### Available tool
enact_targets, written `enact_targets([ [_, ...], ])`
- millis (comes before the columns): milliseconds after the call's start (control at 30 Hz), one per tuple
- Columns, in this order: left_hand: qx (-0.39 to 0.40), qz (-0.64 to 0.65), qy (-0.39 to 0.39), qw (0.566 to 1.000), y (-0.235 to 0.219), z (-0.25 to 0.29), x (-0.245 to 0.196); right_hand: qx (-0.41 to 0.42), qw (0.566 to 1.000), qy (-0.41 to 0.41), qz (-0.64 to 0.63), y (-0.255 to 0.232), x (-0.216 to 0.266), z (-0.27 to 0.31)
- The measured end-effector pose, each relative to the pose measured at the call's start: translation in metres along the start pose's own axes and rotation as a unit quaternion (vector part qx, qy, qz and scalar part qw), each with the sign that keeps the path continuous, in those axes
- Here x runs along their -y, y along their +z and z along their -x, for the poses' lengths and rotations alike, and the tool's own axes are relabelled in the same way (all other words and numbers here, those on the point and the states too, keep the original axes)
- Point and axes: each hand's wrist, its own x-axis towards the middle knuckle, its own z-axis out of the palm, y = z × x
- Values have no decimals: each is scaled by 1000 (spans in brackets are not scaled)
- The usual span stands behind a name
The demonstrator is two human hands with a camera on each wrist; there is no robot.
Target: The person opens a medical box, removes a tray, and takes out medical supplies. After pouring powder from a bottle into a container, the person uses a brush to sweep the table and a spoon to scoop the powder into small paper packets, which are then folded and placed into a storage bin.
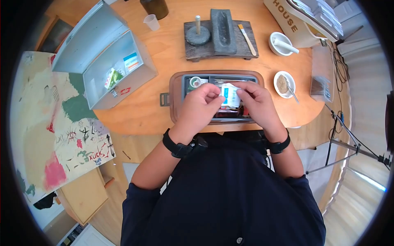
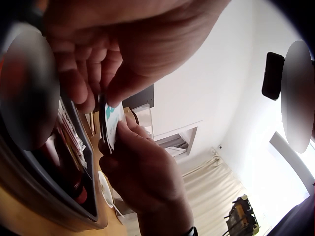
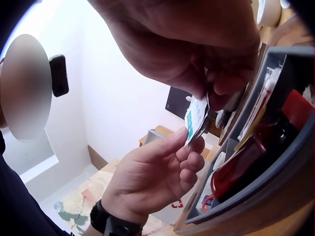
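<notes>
Both hands pinch a small stack of white and blue packets (image 1: 230, 95) above an open grey-lined box (image 1: 184, 87). My left hand (image 1: 200, 107) holds its left edge, and my right hand (image 1: 259, 102) holds the right edge. In the right wrist view the packets (image 3: 197, 118) are tilted, with thumb and fingers of the left hand (image 3: 152, 177) on the lower end. The left wrist view shows the right hand (image 2: 147, 167) at the packets' (image 2: 112, 120) far side. Inside the box lie a dark red item (image 3: 236, 164) and thin wrapped packs (image 3: 263, 101).
An open metal case (image 1: 139, 49) with packets stands at the left. Behind the box is a dark wooden board (image 1: 201, 53) bearing stone pieces and a brush (image 1: 247, 39). To the right are a mortar (image 1: 276, 48), a bowl of powder (image 1: 284, 94) and a clear container (image 1: 321, 78).
</notes>
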Motion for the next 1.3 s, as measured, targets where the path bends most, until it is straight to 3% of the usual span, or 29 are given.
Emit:
enact_targets([
  [100, -33, -79, 40, 996, -13, 19, -9, 16, 994, -57, 91, -7, 9, 2],
  [167, -73, -66, 20, 995, -38, 29, -5, -2, 990, -78, 121, -13, 1, 4],
  [233, -186, -282, 49, 940, -60, 36, 5, -61, 994, -45, 79, -16, -5, 6],
  [267, -187, -281, 44, 940, -63, 40, 7, -62, 997, -11, 43, -17, -7, 6],
  [333, -159, -400, 115, 895, -69, 43, 6, -59, 998, -1, 38, -15, -9, 3],
  [433, -131, -445, 65, 884, -55, 41, 3, -53, 998, -3, 47, -10, -4, 2],
  [567, -144, -471, 92, 866, -43, 32, -5, -44, 998, -15, 48, -10, -6, 3],
  [700, -79, -487, 73, 867, -49, 26, -6, -50, 998, -9, 46, -14, -6, 8],
  [767, -65, -493, 69, 865, -50, 25, -8, -50, 998, 48, -1, -15, -1, 10],
  [867, -67, -491, 101, 863, -50, 26, -10, -59, 998, -5, 25, -18, -12, 10],
  [1000, -83, -464, 112, 875, -49, 26, -8, -62, 998, -11, 9, -18, -14, 9],
  [1167, -107, -436, 137, 883, -49, 24, 6, -44, 998, -3, 41, -15, -13, 7],
  [1300, -104, -409, 163, 892, -51, 23, 5, -33, 998, 58, 18, -14, -20, 5],
])
